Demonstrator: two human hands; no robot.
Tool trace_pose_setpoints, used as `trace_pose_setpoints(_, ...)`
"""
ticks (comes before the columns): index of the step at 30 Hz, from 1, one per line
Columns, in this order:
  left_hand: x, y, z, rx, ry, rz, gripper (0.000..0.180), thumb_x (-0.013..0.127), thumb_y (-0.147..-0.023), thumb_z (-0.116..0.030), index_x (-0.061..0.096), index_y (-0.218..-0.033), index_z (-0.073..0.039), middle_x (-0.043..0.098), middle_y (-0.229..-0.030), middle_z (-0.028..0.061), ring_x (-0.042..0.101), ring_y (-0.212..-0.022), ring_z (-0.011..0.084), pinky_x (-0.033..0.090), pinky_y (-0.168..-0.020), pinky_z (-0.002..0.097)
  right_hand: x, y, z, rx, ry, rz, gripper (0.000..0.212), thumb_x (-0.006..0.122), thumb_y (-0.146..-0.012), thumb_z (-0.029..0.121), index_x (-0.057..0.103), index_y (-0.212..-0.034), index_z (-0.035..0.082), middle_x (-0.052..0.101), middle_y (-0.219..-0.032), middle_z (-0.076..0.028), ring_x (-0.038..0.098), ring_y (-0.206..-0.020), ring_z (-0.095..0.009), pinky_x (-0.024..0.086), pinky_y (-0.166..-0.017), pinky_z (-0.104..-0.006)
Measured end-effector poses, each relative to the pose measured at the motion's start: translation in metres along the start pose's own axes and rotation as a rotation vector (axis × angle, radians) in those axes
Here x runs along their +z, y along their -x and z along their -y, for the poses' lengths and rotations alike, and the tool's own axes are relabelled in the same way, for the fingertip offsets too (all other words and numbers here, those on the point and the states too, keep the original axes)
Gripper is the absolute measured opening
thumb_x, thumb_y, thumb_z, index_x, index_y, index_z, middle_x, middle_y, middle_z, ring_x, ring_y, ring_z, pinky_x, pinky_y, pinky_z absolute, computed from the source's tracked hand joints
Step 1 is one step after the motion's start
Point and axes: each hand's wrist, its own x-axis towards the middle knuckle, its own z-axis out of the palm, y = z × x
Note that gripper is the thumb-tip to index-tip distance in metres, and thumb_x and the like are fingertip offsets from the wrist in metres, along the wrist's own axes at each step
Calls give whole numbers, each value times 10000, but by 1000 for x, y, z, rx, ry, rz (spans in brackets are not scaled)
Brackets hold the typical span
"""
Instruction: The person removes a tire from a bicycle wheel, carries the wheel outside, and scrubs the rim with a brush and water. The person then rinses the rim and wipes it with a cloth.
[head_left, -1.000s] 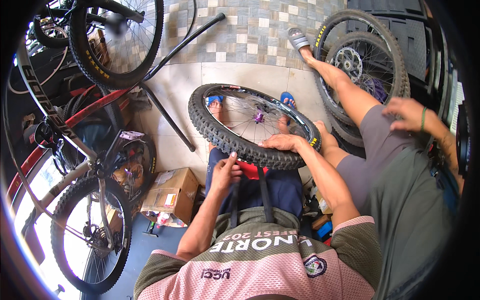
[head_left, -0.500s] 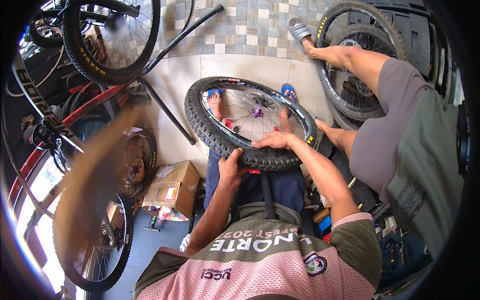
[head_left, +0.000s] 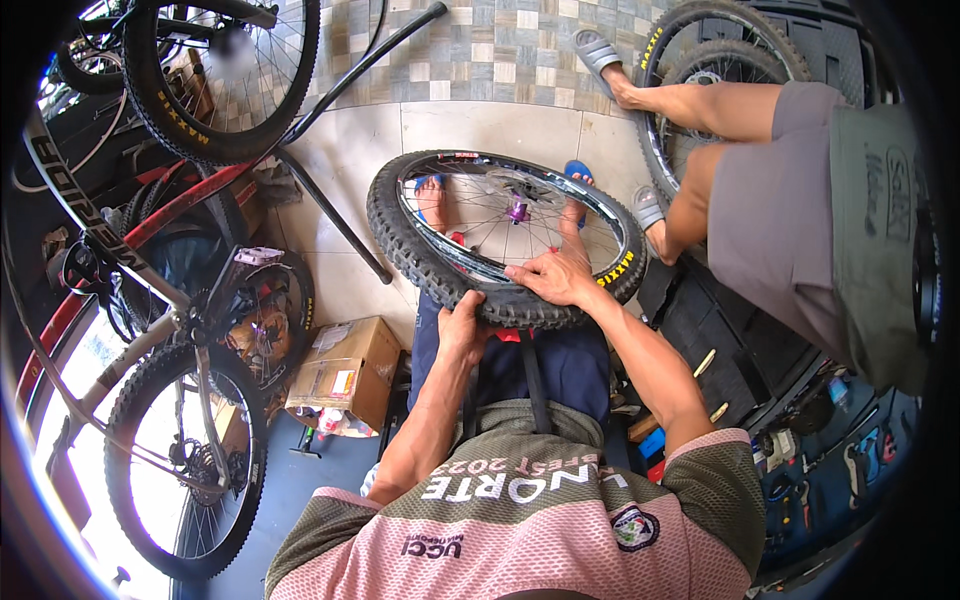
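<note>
A bicycle wheel with a black knobby tyre (head_left: 392, 232) leans tilted across my lap, its near edge close to my thighs. Spokes run from its purple hub (head_left: 518, 212) to a dark rim. My left hand (head_left: 463, 326) is closed round the near-left part of the tyre, thumb on top and fingers underneath. Across the near-right stretch lies my right hand (head_left: 556, 278), its thumb pointing left along the tyre's inner edge beside the rim. The right fingers are bent over the tyre and rim, and their tips are partly hidden. Something red shows under the tyre.
A cardboard box (head_left: 345, 375) stands at my left, near a grey bicycle frame (head_left: 110, 245) with wheels. A black pole (head_left: 335, 215) slants beyond it. On the right, a person in grey shorts (head_left: 770, 200) stands close, beside more wheels (head_left: 650, 100) and several tools (head_left: 800, 500).
The wheel has turned slightly, and my right hand has shifted a little with it. The nearby person's legs have moved. A blurred brown shape at the left has gone from view.
</note>
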Motion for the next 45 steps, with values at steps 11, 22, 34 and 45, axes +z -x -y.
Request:
trace_pose_setpoints(11,9,1,3,107,-34,-42,327,655,-921,-5,588,-1231,78,723,-1071,154,774,-892,290,694,-769,471,9,14,16,-106,381,-317,639,627,-927,714,876,-1011,131,740,-1051,-189,604,-1117,-366,397,-1034,-502)
trace_pose_setpoints(22,29,-2,14,231,-227,-45,239,703,-883,-12,678,-1109,59,727,-934,40,677,-760,134,561,-692,311,16,-72,36,-130,-245,-216,566,684,-1004,559,688,-1158,13,769,-1008,-226,748,-985,-381,561,-884,-468)
trace_pose_setpoints(34,76,27,-23,508,-380,-2,277,752,-887,-117,684,-1073,77,749,-912,78,710,-783,151,577,-719,325,-47,-68,33,-303,-799,305,469,760,-1039,305,658,-1374,-6,760,-1221,-49,672,-1070,-104,543,-964,-312)
trace_pose_setpoints(45,87,13,-108,758,-944,-66,560,777,-797,-290,576,-1211,29,729,-960,194,734,-850,311,581,-796,433,-80,-100,63,-487,-826,-68,303,872,-923,248,769,-1129,51,748,-1017,0,642,-950,-101,510,-910,-314)
